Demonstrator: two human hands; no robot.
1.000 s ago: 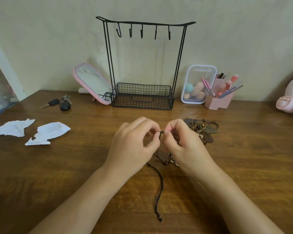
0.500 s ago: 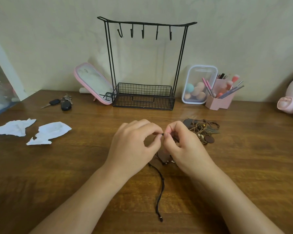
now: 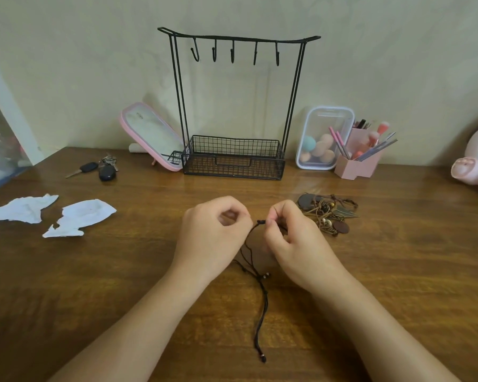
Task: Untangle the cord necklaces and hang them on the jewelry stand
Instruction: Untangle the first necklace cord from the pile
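Black cord necklace (image 3: 265, 299), centre frame: likely light, limp; best taken at knot (image 3: 260, 222). Right hand (image 3: 293, 244) pinches knot; left hand (image 3: 213, 235) curled, hold unclear.

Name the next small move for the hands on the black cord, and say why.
Probably ease the left hand away to open the loop: the right hand pinches the black cord at its knot, the strands beneath bunch together on the table, and the stand's hooks are bare.
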